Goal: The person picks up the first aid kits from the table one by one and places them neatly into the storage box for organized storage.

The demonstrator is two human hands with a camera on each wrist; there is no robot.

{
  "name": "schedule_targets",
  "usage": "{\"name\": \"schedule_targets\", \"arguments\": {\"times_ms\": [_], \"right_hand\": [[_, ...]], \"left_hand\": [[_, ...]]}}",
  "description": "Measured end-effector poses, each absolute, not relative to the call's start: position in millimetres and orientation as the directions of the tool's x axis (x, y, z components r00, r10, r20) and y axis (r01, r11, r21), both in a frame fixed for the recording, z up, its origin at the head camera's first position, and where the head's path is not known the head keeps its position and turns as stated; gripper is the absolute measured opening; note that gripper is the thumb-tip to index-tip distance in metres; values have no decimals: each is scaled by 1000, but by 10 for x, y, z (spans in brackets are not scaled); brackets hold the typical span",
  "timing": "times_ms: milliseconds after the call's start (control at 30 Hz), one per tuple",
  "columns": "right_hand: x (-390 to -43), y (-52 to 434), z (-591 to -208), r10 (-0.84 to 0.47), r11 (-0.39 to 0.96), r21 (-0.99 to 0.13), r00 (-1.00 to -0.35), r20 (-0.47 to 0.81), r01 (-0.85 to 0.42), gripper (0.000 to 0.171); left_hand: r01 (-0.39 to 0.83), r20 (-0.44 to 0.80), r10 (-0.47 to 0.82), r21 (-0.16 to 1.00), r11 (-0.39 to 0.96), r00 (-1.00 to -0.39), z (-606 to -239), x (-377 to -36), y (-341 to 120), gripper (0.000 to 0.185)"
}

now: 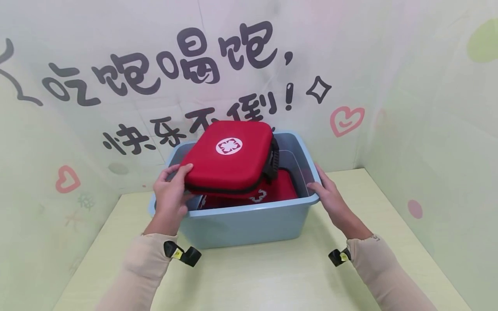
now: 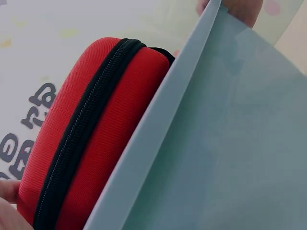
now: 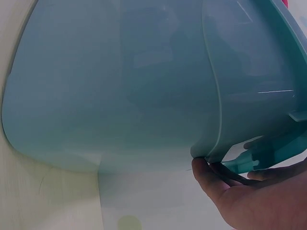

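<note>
My left hand (image 1: 170, 192) grips the near left corner of a red first-aid case (image 1: 210, 166), thumb on top. The case is tilted above a blue plastic tub (image 1: 245, 229) and has a white round emblem, a black zip and a black handle on its right side. Beneath it, inside the tub, lies another red case (image 1: 285, 185), partly hidden. In the left wrist view the zipped side of the held case (image 2: 110, 100) shows behind the tub's rim. My right hand (image 1: 330, 198) holds the tub's right rim, fingers curled under the edge in the right wrist view.
The tub stands on a pale wooden table (image 1: 249, 276). Close behind it is a light wall (image 1: 249, 99) with dark Chinese lettering and pink hearts. Side walls (image 1: 439, 142) border the table left and right.
</note>
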State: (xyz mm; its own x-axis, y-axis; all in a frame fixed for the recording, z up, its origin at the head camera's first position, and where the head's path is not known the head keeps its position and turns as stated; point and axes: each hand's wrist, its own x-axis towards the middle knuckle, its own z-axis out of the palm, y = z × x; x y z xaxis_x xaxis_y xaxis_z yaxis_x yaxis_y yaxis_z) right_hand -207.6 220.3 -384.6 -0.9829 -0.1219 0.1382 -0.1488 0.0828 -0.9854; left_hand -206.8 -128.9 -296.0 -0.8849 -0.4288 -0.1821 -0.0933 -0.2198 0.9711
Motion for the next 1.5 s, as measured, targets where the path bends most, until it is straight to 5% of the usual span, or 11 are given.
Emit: {"name": "schedule_targets", "arguments": {"times_ms": [1200,1367,1500], "right_hand": [[-2072,2199,-3842,-127,85,-986,-983,134,-146,67],[-2072,2201,-3853,-129,81,-985,-981,143,-154,66],[-2071,2210,-3854,-133,82,-985,-981,141,-153,65]], "left_hand": [[-255,-277,-216,959,-125,-936,-3015,-2032,-933,45],[-273,-269,-57,956,103,-962,-3013,-2053,-1000,48],[-155,-153,-36,904,399,-988,-2988,-2069,-1059,53]]}}
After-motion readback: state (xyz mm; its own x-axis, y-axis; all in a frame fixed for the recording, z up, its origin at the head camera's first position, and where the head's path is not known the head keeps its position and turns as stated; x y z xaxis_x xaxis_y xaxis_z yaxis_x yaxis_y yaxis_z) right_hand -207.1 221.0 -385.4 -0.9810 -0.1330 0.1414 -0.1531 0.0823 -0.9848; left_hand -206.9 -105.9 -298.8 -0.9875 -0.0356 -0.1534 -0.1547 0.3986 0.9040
